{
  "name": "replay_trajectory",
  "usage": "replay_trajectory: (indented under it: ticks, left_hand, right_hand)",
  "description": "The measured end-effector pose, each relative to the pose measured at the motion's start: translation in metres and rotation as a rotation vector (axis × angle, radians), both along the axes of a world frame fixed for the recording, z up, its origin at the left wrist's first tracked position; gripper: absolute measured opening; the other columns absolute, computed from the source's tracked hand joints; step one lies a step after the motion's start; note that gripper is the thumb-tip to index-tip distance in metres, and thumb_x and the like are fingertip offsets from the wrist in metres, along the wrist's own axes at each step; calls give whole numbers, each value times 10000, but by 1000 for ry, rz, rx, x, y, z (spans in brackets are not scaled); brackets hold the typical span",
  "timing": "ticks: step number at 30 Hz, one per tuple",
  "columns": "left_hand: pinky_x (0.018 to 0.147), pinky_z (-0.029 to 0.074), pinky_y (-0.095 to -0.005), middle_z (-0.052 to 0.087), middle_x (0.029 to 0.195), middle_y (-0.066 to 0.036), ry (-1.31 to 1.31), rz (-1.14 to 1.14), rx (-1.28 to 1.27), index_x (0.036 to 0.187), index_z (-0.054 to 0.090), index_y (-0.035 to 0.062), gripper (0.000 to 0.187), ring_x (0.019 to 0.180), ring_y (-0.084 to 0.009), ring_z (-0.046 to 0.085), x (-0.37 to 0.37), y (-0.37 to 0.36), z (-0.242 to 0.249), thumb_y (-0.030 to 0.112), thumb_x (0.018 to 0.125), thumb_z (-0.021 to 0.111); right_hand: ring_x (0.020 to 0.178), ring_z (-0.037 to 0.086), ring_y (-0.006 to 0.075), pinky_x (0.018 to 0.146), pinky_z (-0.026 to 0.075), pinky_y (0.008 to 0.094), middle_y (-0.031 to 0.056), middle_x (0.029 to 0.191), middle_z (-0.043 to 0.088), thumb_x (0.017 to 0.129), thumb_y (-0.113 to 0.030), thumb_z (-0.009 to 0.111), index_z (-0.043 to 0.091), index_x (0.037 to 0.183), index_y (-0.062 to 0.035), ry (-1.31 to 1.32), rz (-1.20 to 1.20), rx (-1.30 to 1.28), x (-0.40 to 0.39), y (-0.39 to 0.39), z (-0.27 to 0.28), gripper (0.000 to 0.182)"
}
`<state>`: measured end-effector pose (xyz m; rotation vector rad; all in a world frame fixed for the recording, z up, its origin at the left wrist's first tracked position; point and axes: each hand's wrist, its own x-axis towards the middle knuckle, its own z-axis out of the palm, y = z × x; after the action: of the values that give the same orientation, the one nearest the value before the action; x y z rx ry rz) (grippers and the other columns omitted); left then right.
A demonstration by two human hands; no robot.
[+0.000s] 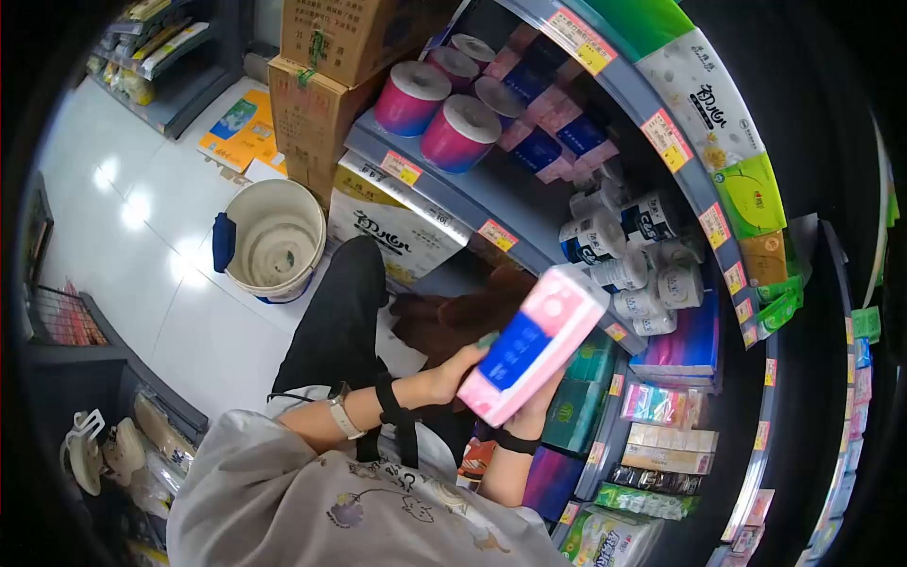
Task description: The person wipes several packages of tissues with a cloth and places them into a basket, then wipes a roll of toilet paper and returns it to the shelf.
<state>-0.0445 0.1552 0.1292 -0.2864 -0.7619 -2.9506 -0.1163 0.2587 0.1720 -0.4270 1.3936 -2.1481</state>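
A pink and white pack of tissues (557,307) with a blue label is held tilted in front of me, between both hands. My left hand (460,371), with a watch on its wrist, grips the pack's left edge near the bottom. Below the pack's right side, my right hand (540,402) is closed around it, its fingers partly hidden by the pack. Just beyond the pack stand several white paper rolls (619,271) on the shelf. Pink and blue tissue rolls (460,132) and similar pink tissue packs (557,142) sit further up on the same shelf.
A white bucket (276,236) stands on the tiled floor (123,246) at my left, beside stacked cardboard boxes (307,132). The shelf edge (430,194) with price tags curves closely around me. Small packs (666,449) line the lower right, and sandals (85,452) hang at the lower left.
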Motion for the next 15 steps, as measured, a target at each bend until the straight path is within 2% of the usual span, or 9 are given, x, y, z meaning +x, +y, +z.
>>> replay_trajectory:
  ticks: [2,3,5,7,8,9,11,12,15]
  left_hand:
    - [813,441,-261,492,1111,-77,20,5,152,1187,362,42,513,965,-124,519,-4,-1,2,434,858,325]
    - [815,442,-260,490,1115,-82,61,-15,184,1184,365,44,526,965,-124,519,-3,-4,1,450,851,334]
    - [816,441,-264,488,1118,-85,8,-10,185,1183,367,44,527,959,-129,522,-2,-9,1,449,846,353]
    - [821,440,-269,489,1113,-81,-177,-34,146,1190,358,50,517,952,-130,523,1,-16,-1,427,839,396]
    - [821,440,-269,489,1113,-81,-179,-38,144,1190,358,50,517,952,-130,523,2,-20,-1,427,839,396]
    - [797,441,-252,517,1060,-81,-263,-26,31,1137,409,27,488,914,-126,535,4,-24,0,401,824,439]
    - [748,445,-216,575,952,-80,-427,-3,-196,1030,511,-17,436,838,-118,560,8,-30,6,348,794,527]
    - [716,439,-197,591,906,-82,-452,18,-238,960,551,-35,414,797,-107,568,8,-32,14,338,782,544]
    - [725,455,-232,586,919,-72,-478,86,-235,1029,520,-8,372,795,-98,568,3,-25,12,300,824,478]
  right_hand:
    - [972,493,187,829,407,323,88,1120,465,799,-462,457,328,1199,-20,41,-18,124,4,1,-8,610]
    - [983,486,183,834,403,324,96,1131,454,821,-433,437,312,1207,-21,61,59,183,1,4,-11,578]
    - [988,480,176,841,399,316,97,1129,455,848,-390,407,294,1216,-28,-13,44,182,1,4,-19,528]
    - [1013,462,177,852,392,305,102,1154,434,864,-363,381,243,1254,-45,12,54,284,6,-3,-21,522]
    - [1048,436,178,863,381,300,118,1197,395,875,-320,380,188,1289,-59,-93,-9,247,12,-7,-20,526]
    - [1048,436,178,863,381,300,118,1197,395,875,-320,380,188,1289,-59,-95,-13,245,17,-15,-15,526]
    - [1090,400,173,875,367,299,121,1251,336,881,-268,370,145,1311,-71,63,-60,191,22,-27,-7,524]
    - [1119,370,179,912,326,301,113,1283,292,871,-219,381,119,1319,-81,110,-67,214,19,-31,-2,537]
    - [1024,441,168,855,369,275,92,1215,367,877,-232,358,176,1296,-34,93,-57,184,8,-36,0,498]
